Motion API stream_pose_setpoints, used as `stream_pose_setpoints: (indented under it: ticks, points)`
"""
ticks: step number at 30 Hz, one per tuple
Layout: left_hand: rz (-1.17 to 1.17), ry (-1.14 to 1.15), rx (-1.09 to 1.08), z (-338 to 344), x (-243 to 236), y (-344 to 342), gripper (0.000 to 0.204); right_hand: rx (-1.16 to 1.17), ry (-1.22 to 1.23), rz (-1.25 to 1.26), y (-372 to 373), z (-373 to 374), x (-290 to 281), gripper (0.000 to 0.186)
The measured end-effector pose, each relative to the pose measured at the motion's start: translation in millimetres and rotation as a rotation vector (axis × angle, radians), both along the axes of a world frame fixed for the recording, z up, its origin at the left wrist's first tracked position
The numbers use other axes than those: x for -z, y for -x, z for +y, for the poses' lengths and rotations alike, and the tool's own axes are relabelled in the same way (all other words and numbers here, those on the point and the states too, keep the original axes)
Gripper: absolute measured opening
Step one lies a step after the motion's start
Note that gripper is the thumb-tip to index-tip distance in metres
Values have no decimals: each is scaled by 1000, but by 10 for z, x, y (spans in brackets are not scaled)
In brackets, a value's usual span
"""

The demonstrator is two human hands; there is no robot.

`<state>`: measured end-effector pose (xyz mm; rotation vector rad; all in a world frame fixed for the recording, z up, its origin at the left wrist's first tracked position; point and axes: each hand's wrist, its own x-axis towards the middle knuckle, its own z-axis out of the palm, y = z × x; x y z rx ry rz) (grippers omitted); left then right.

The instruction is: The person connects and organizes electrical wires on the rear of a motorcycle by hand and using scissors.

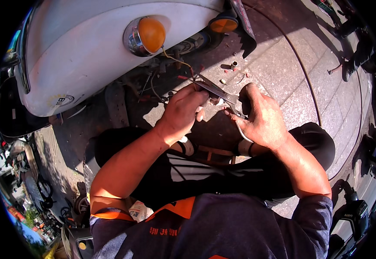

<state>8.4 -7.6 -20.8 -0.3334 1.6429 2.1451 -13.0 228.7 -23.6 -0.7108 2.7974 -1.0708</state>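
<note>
My right hand (264,118) is closed round the handles of metal scissors (217,90). The blades point up and left, towards my left hand (180,110). My left hand is closed in a pinch right beside the blades. A thin yellow wire (176,59) runs down from an orange turn signal lamp (151,36) to the fingers of my left hand, turning reddish near its lower end. Its end is hidden by the fingers and blades. The lamp has a chrome base and sits on the white body panel (80,47) of a scooter-like vehicle.
A round orange reflector (223,25) is at the top, beside a dark mudflap (247,43). A small metal socket (234,65) and scraps lie on the paved ground. A dark hose (302,64) curves across the right. Parked vehicles line both sides.
</note>
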Motion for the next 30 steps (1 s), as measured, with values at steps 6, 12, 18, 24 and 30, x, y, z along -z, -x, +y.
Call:
stream_pose_setpoints:
  ticks: [6,12,18,24,30]
  points:
    - [-19,-47,31,-61,31,12,26,-12,-54,-55,29,2,-26,48]
    - [-91,-157,-94,-47,-85,35,25,28,-54,-139,21,10,-35,48]
    - [-45,-207,-71,-106,-45,46,15,7,-51,-81,13,9,-12,48]
    - [-21,-227,-58,-100,-61,45,11,1,-30,-47,2,9,6,48]
    - [39,-237,4,-59,-45,5,10,32,-18,-227,-29,-47,-85,45]
